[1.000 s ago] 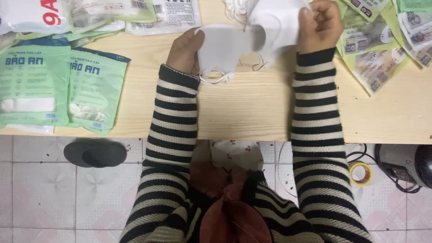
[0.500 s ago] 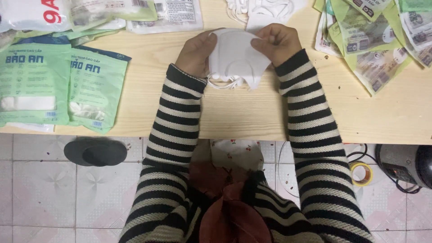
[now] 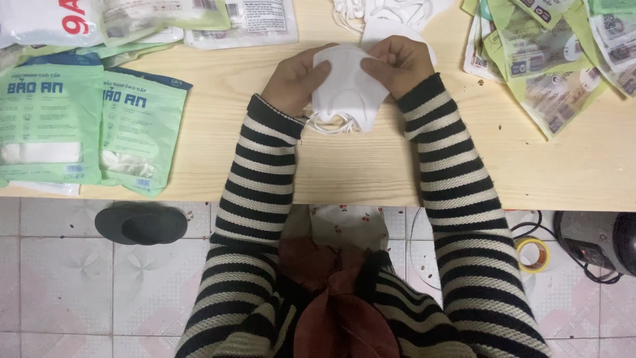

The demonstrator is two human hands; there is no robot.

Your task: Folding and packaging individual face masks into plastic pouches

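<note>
Together, the left hand (image 3: 297, 78) and the right hand (image 3: 397, 65) pinch one folded white face mask (image 3: 348, 93) between them, fingers curled closed on its upper edge, its ear loops (image 3: 328, 124) trailing onto the wooden table (image 3: 371, 166) just below the left wrist. Beyond the right hand's knuckles lies a small heap of more white masks (image 3: 391, 13); how many I cannot tell. Well out past the left hand lie two large green flat packets (image 3: 86, 126) side by side, reaching close to the table's near edge, with several clear and white packets (image 3: 199, 20) above them. Past the right hand a fanned pile of pale green packets (image 3: 550, 59) overlaps too much to count. Between both striped sleeves and the near edge, bare wood stays open. Below on the tiled floor sit one dark slipper (image 3: 140, 224) and one yellow tape roll (image 3: 533, 254).
</note>
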